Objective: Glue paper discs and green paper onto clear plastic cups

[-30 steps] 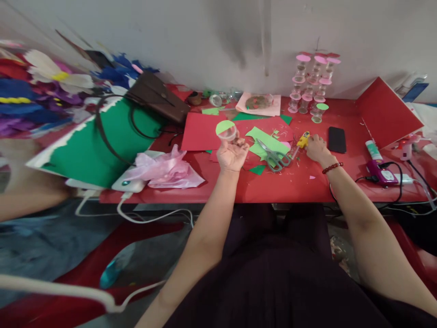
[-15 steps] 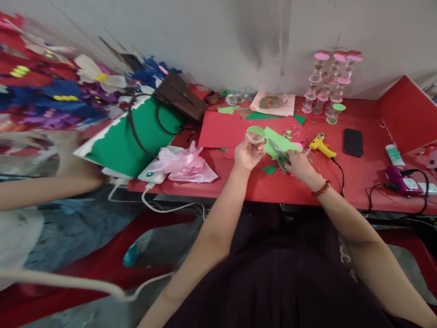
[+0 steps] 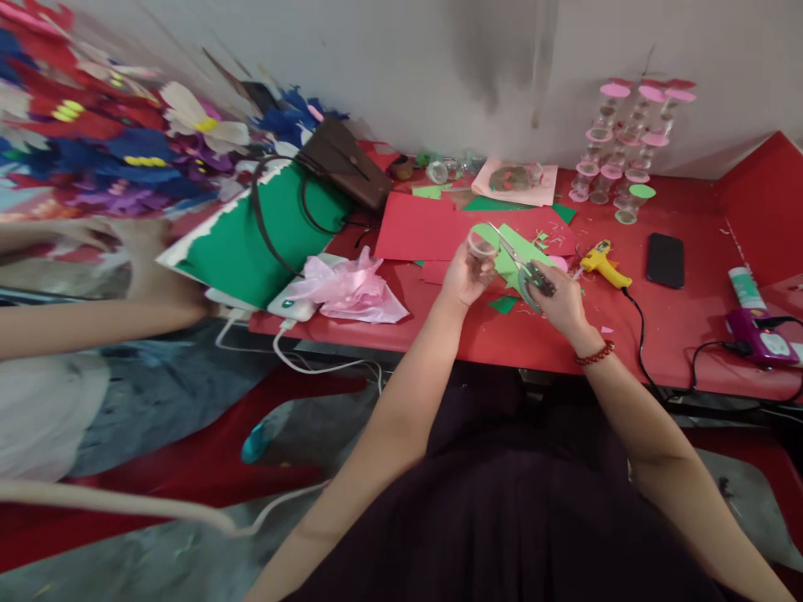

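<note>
My left hand (image 3: 462,276) is closed around a small clear plastic cup (image 3: 483,247) with light green paper (image 3: 483,228) at its rim. In my right hand (image 3: 560,303) is a pair of scissors (image 3: 509,246), its blades pointing up and left beside the cup's rim. Whether the blades touch the green paper I cannot tell. Under the scissors lies a light green sheet (image 3: 525,242), partly covered by them, with paper scraps around it on the red table (image 3: 514,344). Red paper (image 3: 415,227) lies behind my left hand.
A yellow glue gun (image 3: 606,264) and a black phone (image 3: 666,259) lie to the right. Stacked clear cups with pink discs (image 3: 610,171) stand behind. On the left are a pink plastic bag (image 3: 357,288), a brown bag (image 3: 347,163) and another person's arm (image 3: 94,330).
My right hand has brought the scissors up and left, from over the green sheet to beside the cup's rim. My left hand still holds the cup. The view has shifted slightly.
</note>
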